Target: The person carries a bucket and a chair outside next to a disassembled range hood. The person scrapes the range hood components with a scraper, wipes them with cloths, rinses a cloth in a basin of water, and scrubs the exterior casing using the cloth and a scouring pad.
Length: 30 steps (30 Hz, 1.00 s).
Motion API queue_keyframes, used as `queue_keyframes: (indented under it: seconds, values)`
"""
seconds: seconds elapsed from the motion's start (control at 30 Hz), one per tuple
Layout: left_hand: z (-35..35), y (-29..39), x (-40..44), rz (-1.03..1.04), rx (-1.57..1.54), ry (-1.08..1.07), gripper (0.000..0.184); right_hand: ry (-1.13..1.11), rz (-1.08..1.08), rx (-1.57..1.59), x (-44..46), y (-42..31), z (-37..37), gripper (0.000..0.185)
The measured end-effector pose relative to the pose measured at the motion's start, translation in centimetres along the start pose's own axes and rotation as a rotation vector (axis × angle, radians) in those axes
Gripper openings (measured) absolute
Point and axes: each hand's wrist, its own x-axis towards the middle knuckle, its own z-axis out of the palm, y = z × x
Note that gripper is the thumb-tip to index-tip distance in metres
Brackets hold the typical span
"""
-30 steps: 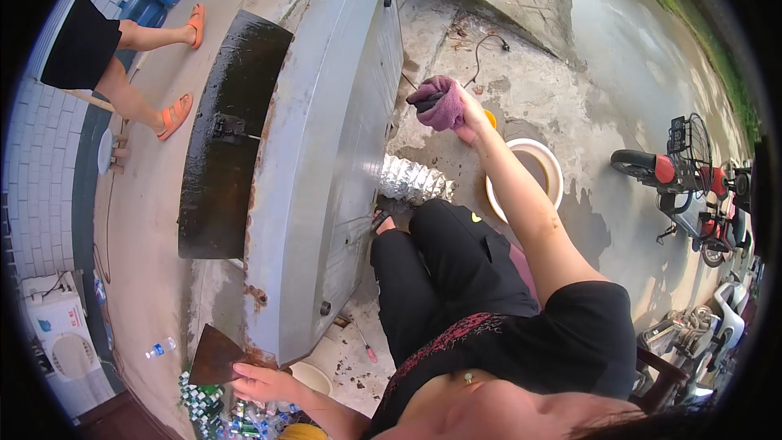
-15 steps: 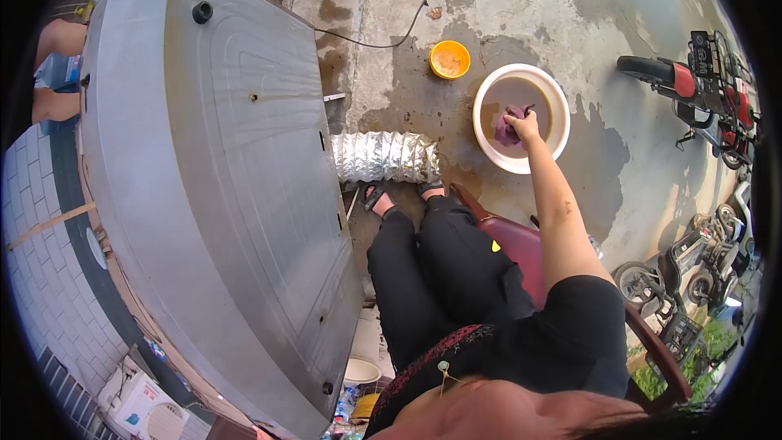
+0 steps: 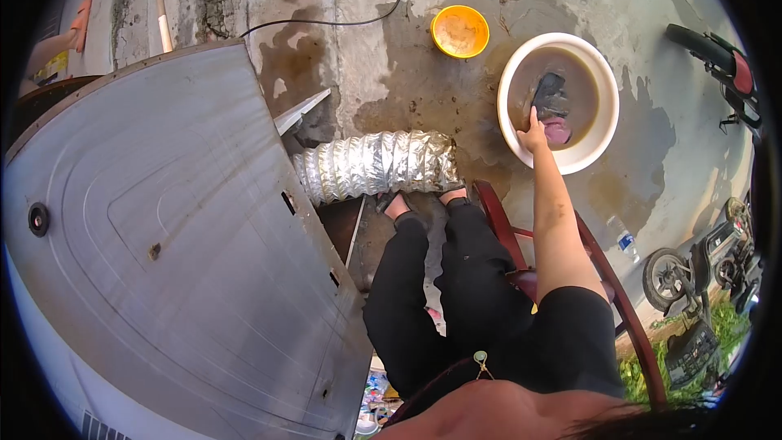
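On my remote feed I place the casing [image 3: 204, 220] at left; the duct [image 3: 379, 165] lies by its right edge; 2 feet [image 3: 397, 207] rest at the duct's near side; I log the bowl [image 3: 460, 31] beyond the duct, cable [image 3: 326, 23] to its left; right of the bowl, the basin [image 3: 609, 102] contains water [image 3: 580, 81] and cloth [image 3: 557, 131]; right hand [image 3: 534, 138] over its near rim; motorbikes [image 3: 741, 73] far right.

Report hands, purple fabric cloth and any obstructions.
Right hand at white round basin, grip unclear; left out of view. Purple fabric cloth in murky brown water. Nothing visibly blocking right hand.
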Motion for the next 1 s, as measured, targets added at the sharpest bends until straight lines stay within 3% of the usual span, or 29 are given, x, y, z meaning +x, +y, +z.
queue_keyframes:
  seconds: [0.1,0.13,0.2,0.3,0.4,0.43,0.47,0.53,0.6,0.67,0.77,0.8,0.9,1.0]
  values:
    - [1.3,0.7,1.3,0.013,-0.004,-0.018,0.02,-0.15,0.021,-0.143,0.9,0.3,-1.2,0.068]
    - [1.7,0.9,1.7,0.016,-0.01,-0.023,0.02,-0.036,0.039,-0.184,1.4,0.8,-1.3,0.057]
    - [2.2,1.1,2.3,0.012,-0.009,-0.039,0.019,0.141,0.3,0.136,1.5,0.1,-2.7,0.05]
    - [2.8,1.4,3.1,0.014,-0.024,-0.046,0.018,0.295,0.003,-0.038,0.3,-0.4,-0.2,0.054]
    - [3.2,1.7,3.6,0.027,-0.037,-0.052,0.016,-0.146,0.176,-0.229,1.3,-0.2,-0.3,0.059]
    - [3.2,1.8,3.7,0.03,-0.037,-0.058,0.016,-0.1,0.302,-0.135,0.6,-1.6,-1.5,0.058]
    - [3.0,1.9,3.8,0.035,-0.038,-0.064,0.016,0.002,0.199,-0.083,3.3,1.0,0.4,0.048]
    - [2.6,2.0,4.1,0.037,-0.051,-0.07,0.015,0.055,-0.093,0.321,0.5,0.1,-2.7,0.031]
    - [2.1,2.0,4.4,0.029,-0.076,-0.075,0.014,0.03,-0.136,1.012,-0.8,0.8,-4.1,0.026]
    - [1.4,1.9,4.5,0.024,-0.103,-0.08,0.013,0.036,-0.141,0.91,-3.8,0.0,-8.2,0.025]
    - [0.8,2.1,4.3,0.028,-0.145,-0.086,0.012,0.256,-0.224,0.168,-4.2,0.6,-10.7,0.024]
    - [0.7,2.2,4.3,0.029,-0.157,-0.087,0.012,0.268,-0.166,0.089,-3.9,0.3,-10.9,0.023]
    - [0.4,2.6,4.3,0.048,-0.176,-0.097,0.011,0.291,0.031,-0.071,-2.7,-1.2,-7.4,0.026]
    - [0.1,3.4,4.7,0.072,-0.187,-0.102,0.01,0.024,0.03,-0.284,2.9,1.4,1.3,0.028]
